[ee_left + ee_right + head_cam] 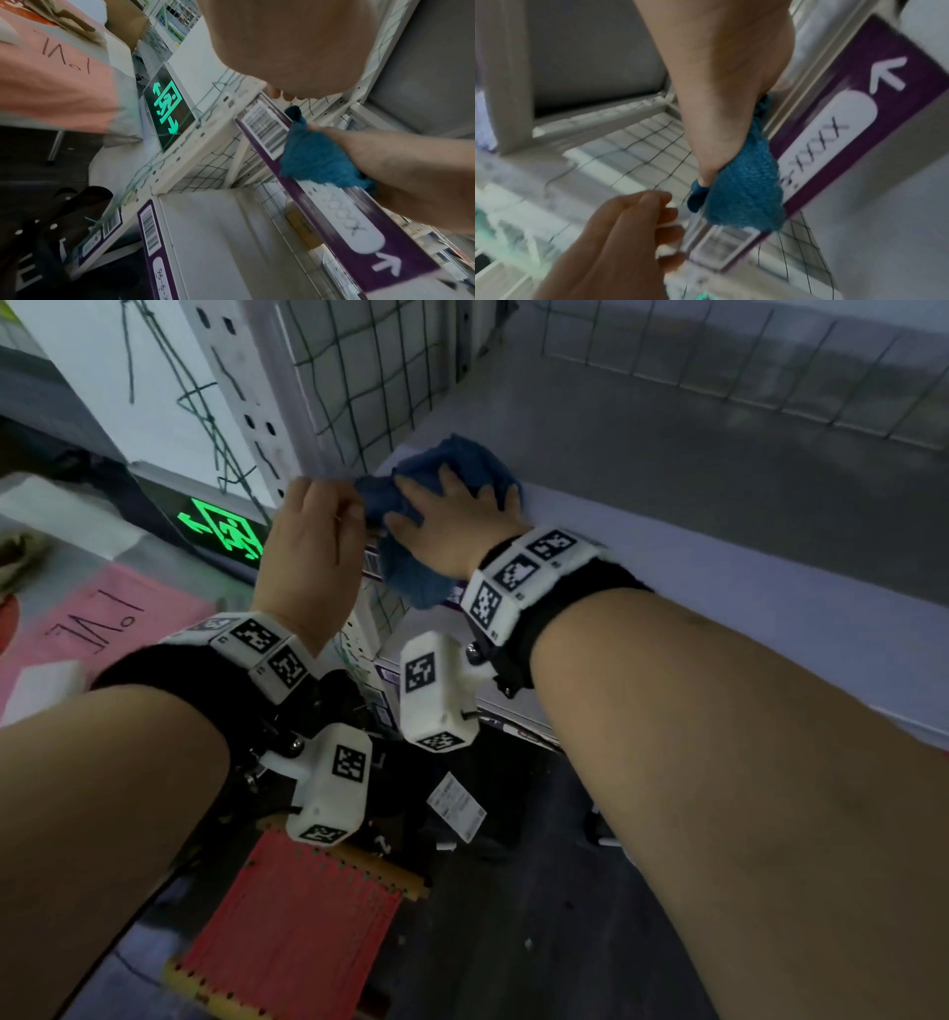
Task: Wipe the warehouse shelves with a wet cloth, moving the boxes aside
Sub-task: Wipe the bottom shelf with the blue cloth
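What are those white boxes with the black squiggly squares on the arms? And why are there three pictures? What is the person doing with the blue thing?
Those white boxes are little cameras strapped to a person's wrists, and the black squares are markers. The big picture comes from a camera on the person's head, looking down at both arms. The other two pictures come from the wrist cameras, looking along each hand.

The right hand presses a blue cloth onto the corner of a pale shelf, with part of the cloth hanging over its front edge. The left hand is beside it, fingers curled, close to the cloth's end; whether it pinches the cloth is hard to tell. A wire mesh stands behind, and a green exit sign glows to the left.
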